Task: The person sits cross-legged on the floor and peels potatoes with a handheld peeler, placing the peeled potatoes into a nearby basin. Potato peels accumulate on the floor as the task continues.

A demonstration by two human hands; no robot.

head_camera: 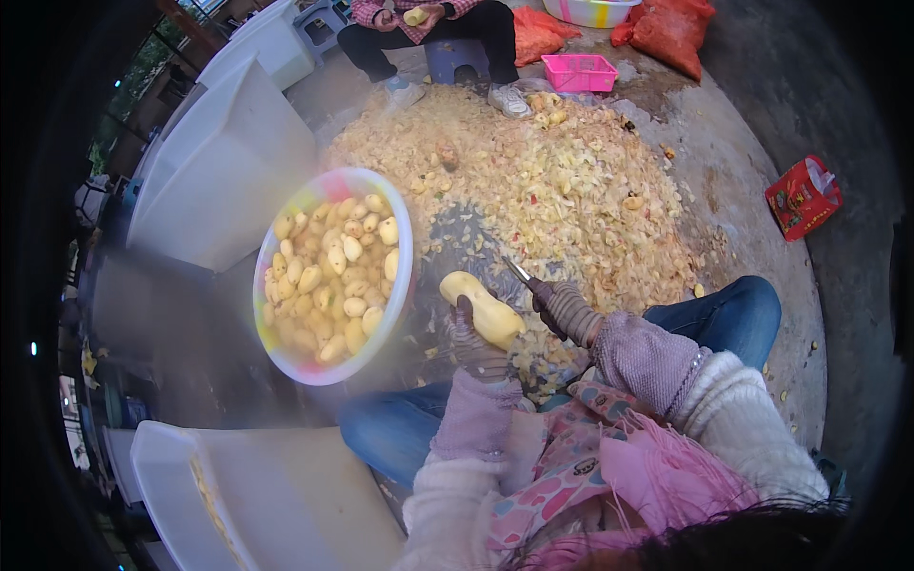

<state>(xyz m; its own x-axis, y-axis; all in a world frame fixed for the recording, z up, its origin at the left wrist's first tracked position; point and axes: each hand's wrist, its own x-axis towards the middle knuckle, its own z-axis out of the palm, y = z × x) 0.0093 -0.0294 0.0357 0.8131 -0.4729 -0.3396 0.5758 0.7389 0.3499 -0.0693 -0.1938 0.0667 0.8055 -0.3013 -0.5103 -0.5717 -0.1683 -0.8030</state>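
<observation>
A long, knobbly peeled potato (483, 310) rests in my gloved left hand (477, 342), with its thumb laid over the near side. My gloved right hand (564, 308) grips a metal-bladed peeling tool (516, 269); whether it is a knife or a peeler cannot be told. The blade points up and left, apart from the potato. Left of my hands stands a round plastic tub (405, 285) holding many peeled potatoes (335, 275) in cloudy water. Beyond my hands spreads a wide heap of peelings (571, 193) on the floor.
White plastic bins (221, 171) stand at the left, another bin (307, 492) beside my left knee. A seated person (428, 28) holds a potato across the heap. Behind are a pink basket (580, 73) and red mesh sacks (671, 36). A red bag (803, 200) sits at right.
</observation>
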